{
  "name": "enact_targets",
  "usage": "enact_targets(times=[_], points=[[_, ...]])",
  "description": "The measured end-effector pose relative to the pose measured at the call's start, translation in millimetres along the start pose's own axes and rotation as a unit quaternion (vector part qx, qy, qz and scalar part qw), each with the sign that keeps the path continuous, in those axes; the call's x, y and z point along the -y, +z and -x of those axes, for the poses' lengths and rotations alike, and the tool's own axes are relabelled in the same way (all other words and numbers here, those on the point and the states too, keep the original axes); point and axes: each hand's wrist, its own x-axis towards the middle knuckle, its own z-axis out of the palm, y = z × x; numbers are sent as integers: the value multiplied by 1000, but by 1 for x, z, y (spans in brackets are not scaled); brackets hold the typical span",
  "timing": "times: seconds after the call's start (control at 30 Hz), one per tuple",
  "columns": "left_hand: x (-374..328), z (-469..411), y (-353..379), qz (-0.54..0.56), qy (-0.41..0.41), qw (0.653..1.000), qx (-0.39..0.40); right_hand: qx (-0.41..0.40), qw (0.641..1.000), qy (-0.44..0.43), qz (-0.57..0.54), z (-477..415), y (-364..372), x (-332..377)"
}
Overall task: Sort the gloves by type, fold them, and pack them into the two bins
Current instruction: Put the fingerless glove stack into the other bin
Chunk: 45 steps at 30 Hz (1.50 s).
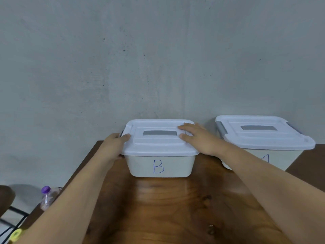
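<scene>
- On the bench [167, 208], lids hide what both bins hold.
- Your right forearm [255, 173] covers most of the right bin's [292, 155] letter.
- A blue "B" marks the left bin [140, 166].
- Your left hand [114, 143] grips its lid's [158, 147] left edge, and your right hand [197, 136] lies flat on top.

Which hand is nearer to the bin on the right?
Right. The right hand rests on the lid of bin B, beside the right bin; the left hand grips that lid's left edge, farther away.
</scene>
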Motion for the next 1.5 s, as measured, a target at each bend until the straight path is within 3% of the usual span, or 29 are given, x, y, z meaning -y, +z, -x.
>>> enact_targets(times=[0.13, 0.3, 0.4, 0.5, 0.6, 0.63, 0.7, 0.87, 1.0, 1.17, 1.23, 1.3, 1.4, 1.5], points=[[-3, 15, 13, -118, 118, 980, -105, -26, 997, 4, -76, -1, 7, -3], [-4, 16, 12, -240, 162, 951, -112, -49, 993, -6, -106, -8, 15, -9], [-18, 7, 13, -370, 183, 905, -104, -103, 982, -7, -158, 0, 18, -4], [-39, 4, 33, -410, 245, 878, -37, -214, 950, 52, -222, 18, 23, 2], [-48, 11, 63, -495, 215, 838, 78, -167, 883, 186, -398, 33, 28, 6], [-48, 11, 69, -517, 198, 827, 92, -141, 855, 207, -455, 36, 28, 7], [-49, 10, 73, -525, 167, 827, 112, -115, 834, 206, -499, 39, 28, 8], [-48, 6, 76, -546, 145, 815, 127, -170, 875, 141, -430, 31, 32, 7], [-49, 2, 79, -558, 137, 809, 123, -95, 946, 78, -301, 40, 21, 11], [-48, 10, 79, -526, 170, 830, 75, -17, 972, 75, -223, 60, -10, 8], [-45, 18, 79, -518, 201, 831, 16, -48, 985, 36, -165, 69, -28, 5], [-44, 25, 83, -497, 210, 842, -16, -134, 984, 12, -119, 78, -56, -4], [-42, 38, 95, -478, 184, 859, -1, -235, 970, 51, 24, 86, -106, -50], [-37, 44, 103, -508, 181, 842, -11, -177, 951, 185, 171, 89, -132, -115]])
